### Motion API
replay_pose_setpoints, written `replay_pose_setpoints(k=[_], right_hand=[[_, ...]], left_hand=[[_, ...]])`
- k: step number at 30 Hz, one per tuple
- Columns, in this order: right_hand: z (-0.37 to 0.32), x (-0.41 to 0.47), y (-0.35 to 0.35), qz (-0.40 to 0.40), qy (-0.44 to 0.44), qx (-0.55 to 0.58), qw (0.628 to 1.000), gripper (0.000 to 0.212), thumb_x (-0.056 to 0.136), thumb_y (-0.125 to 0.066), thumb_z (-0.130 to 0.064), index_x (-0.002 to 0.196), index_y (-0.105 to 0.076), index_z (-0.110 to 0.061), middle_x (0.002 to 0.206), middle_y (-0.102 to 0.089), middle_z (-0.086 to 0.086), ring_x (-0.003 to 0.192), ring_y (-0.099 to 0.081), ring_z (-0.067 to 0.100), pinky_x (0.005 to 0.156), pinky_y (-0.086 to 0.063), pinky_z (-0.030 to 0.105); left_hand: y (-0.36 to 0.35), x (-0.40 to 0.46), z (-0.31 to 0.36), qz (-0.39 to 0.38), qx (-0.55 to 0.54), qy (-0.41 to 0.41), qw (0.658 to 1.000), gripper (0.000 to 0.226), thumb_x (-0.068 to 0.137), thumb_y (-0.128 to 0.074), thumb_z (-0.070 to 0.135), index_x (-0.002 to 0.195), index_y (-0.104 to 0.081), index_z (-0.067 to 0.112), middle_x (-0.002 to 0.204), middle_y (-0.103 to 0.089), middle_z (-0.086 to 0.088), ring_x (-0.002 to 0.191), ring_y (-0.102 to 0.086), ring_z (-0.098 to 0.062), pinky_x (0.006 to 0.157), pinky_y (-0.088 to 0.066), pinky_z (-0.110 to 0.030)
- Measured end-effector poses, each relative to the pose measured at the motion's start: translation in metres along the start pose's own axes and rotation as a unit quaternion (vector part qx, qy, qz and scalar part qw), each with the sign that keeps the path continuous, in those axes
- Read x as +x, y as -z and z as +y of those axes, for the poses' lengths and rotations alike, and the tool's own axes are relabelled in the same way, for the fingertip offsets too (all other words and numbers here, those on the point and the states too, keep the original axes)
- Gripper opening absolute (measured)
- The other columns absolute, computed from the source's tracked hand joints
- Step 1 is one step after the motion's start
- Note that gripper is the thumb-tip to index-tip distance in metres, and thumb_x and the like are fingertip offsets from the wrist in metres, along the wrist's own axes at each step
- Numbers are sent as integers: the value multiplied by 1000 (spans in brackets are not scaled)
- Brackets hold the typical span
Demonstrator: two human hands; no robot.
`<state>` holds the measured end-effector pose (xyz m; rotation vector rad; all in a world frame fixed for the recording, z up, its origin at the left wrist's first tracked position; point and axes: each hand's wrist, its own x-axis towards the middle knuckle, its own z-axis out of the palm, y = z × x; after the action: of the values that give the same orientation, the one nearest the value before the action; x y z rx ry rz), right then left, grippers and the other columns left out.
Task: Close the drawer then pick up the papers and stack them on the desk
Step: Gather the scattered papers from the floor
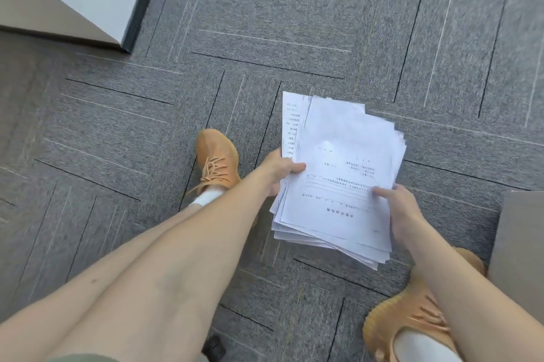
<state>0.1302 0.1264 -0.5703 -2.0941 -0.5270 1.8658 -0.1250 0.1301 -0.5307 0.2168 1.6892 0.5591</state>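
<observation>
One loose sheaf of papers, too many sheets to count, is held above the grey carpet floor by both of a person's bare hands. The sheets are fanned and uneven, their corners sticking out at the far left and along the near right edge; the top page carries printed lines too blurred to read.

The left hand clamps the sheaf's left edge, thumb on top and the fingers hidden beneath the pages. The right hand pinches the near right side, thumb pressed on the top sheet, its other fingers likewise out of sight under the stack.

Two orange sneakers with white socks stand on the carpet: the left shoe just beside the left hand, the right shoe under the right forearm and partly covered by it. Two bare legs fill the lower left of the frame.

Open carpet stretches beyond and to the left of the papers, with no other sheets seen lying on it. A tan furniture panel angles in at the upper left, next to a pale wall with a dark baseboard. Another tan panel is cut off by the right edge, so whether either is the desk or the drawer cannot be told. A small dark object near the bottom edge is too blurred to identify.
</observation>
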Motion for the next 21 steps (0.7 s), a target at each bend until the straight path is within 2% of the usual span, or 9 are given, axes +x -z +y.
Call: replay_pose_setpoints(k=[3,9,11,14,17,19,20,21], right_hand=[[-41,-38,6,-2,32,29,999,30,86,-68,-7,114,-62,-16,121,-71,10,109,-68,38,97,-52,63],[-140,-158,31,-7,156,24,987,35,86,-66,1,117,-56,-11,124,-68,18,107,-69,42,92,-53,68],[-175,-217,43,6,218,5,976,36,88,-62,7,120,-54,-7,120,-68,18,105,-68,40,92,-55,58],[-214,-314,69,13,309,-5,951,32,91,-59,8,119,-52,-6,105,-69,11,86,-69,26,68,-56,37],[-234,-410,97,34,386,1,922,28,90,-59,10,115,-60,-3,100,-72,14,79,-71,25,54,-58,27],[-239,-471,114,60,425,6,903,27,89,-57,10,113,-65,0,101,-73,18,81,-72,29,55,-61,30],[-239,-502,123,71,441,10,895,28,89,-55,10,113,-66,0,103,-73,20,85,-72,33,62,-64,36],[-237,-531,132,79,456,15,886,30,88,-53,10,113,-67,0,106,-73,22,91,-72,37,72,-64,44]], left_hand=[[11,-34,34,-21,-22,-28,999,43,83,-61,-12,124,-58,2,124,-65,-21,112,-63,-43,96,-49,-60],[24,-143,123,-47,-38,-123,991,55,79,-68,-8,131,-52,-3,125,-64,-26,110,-64,-44,90,-51,-64],[24,-191,156,-72,-42,-169,982,58,76,-69,-6,131,-52,-1,127,-63,-25,110,-64,-44,90,-50,-64],[21,-279,196,-113,-38,-235,965,50,79,-68,-7,127,-57,-1,122,-66,-25,111,-65,-44,93,-50,-63],[19,-366,225,-161,-27,-290,943,57,73,-74,2,128,-58,4,120,-69,-20,111,-66,-40,95,-51,-59],[17,-436,236,-207,-10,-317,925,42,76,-60,-3,117,-64,1,109,-70,-22,101,-69,-35,87,-57,-49],[15,-466,239,-224,-5,-328,917,32,76,-49,-8,101,-69,-1,92,-70,-20,85,-71,-30,75,-59,-41],[14,-502,238,-235,-4,-341,910,32,76,-40,-12,80,-68,1,75,-65,-16,68,-66,-24,61,-56,-33]])
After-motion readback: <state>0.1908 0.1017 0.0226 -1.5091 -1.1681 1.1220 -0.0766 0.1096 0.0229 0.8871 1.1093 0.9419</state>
